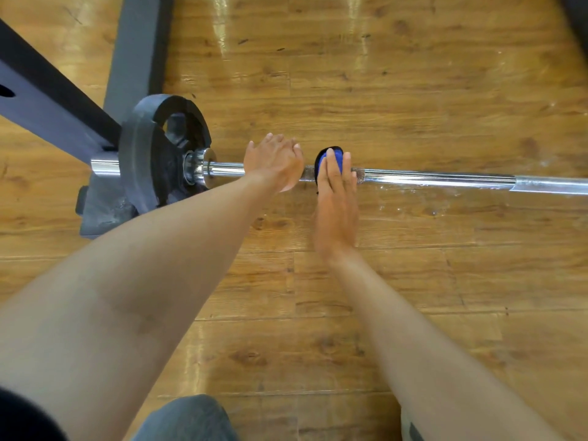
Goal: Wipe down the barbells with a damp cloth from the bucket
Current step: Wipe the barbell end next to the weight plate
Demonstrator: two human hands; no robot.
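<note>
The left hand [274, 162] rests on the barbell [439, 178] beside the plate [159, 154]; the right hand [336, 198] presses a blue cloth [327, 159], apparently flat-fingered, onto it.

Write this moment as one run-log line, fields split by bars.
left hand: resting on barbell | right hand: pressing blue cloth onto bar | weight plate: mounted at end | phase: wiping

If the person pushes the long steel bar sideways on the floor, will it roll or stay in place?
The bar is round and smooth, so alone it would likely roll. The black weight plate on its end is also round, so both would probably roll together, though slowly, since the plate looks heavy. The left hand resting on the bar should help steady it while the right hand presses the blue cloth.
</note>
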